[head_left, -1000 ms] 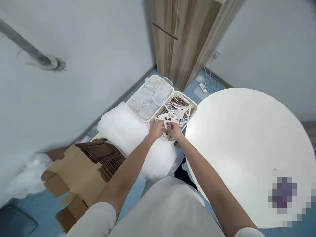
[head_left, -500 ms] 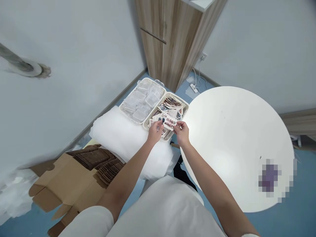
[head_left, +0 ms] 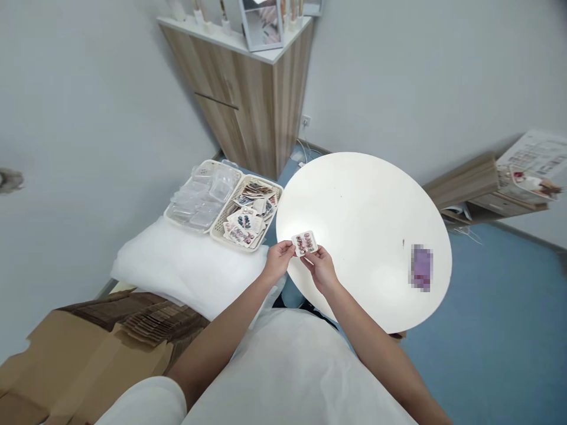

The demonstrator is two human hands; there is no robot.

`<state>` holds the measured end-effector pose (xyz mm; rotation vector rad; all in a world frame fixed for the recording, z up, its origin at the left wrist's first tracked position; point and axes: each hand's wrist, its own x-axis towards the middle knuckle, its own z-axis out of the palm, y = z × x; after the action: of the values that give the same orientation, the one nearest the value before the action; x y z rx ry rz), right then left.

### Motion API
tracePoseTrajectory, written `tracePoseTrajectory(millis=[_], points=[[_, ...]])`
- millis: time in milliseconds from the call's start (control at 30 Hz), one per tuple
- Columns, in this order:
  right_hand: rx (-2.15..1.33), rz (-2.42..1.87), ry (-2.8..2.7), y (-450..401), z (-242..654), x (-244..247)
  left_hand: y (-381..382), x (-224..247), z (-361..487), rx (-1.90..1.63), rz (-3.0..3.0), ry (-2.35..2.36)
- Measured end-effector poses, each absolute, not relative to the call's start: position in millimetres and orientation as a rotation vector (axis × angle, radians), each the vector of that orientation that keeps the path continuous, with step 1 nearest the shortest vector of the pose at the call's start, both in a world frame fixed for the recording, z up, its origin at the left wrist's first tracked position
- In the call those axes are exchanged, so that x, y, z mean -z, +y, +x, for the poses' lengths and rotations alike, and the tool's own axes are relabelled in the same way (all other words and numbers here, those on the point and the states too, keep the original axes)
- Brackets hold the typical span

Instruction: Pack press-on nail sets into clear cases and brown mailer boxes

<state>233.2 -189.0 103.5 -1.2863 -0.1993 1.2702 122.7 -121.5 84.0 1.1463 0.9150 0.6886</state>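
Note:
A small white card of press-on nails (head_left: 304, 242), with reddish and patterned pieces in rows, is held over the near left edge of the round white table (head_left: 367, 206). My left hand (head_left: 280, 260) pinches its left edge, and my right hand (head_left: 321, 267) grips its lower right side. To the left, a cream basket (head_left: 216, 231) holds many more such nail cards (head_left: 244, 221), loosely piled. Beside it, another cream basket (head_left: 166, 213) is filled with clear plastic boxes (head_left: 201, 198).
White padded wrapping (head_left: 177, 260) lies under and in front of the baskets. Brown cardboard boxes (head_left: 62, 354) are at lower left. A wood-grain cabinet (head_left: 248, 106) stands behind. A blurred purple item (head_left: 422, 268) rests on the table's right side.
Both hands have moved away from above the basket to the table edge, carrying one nail card. The view has turned to the right, showing more of the cabinet top and a shelf.

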Motion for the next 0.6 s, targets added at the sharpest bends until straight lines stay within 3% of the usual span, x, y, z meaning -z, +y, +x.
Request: tracePoseTrajectory(millis=[367,600], points=[[-1.126,-1.625,-0.668,-291.1,335.3,-117.1,-184.2,-104.2,191.8,-0.287,1.763,0.748],[-1.238,-1.583,-0.813,-327.2,367.1,-112.6,-206.2,-109.7,220.9,-0.236,1.692,0.802]])
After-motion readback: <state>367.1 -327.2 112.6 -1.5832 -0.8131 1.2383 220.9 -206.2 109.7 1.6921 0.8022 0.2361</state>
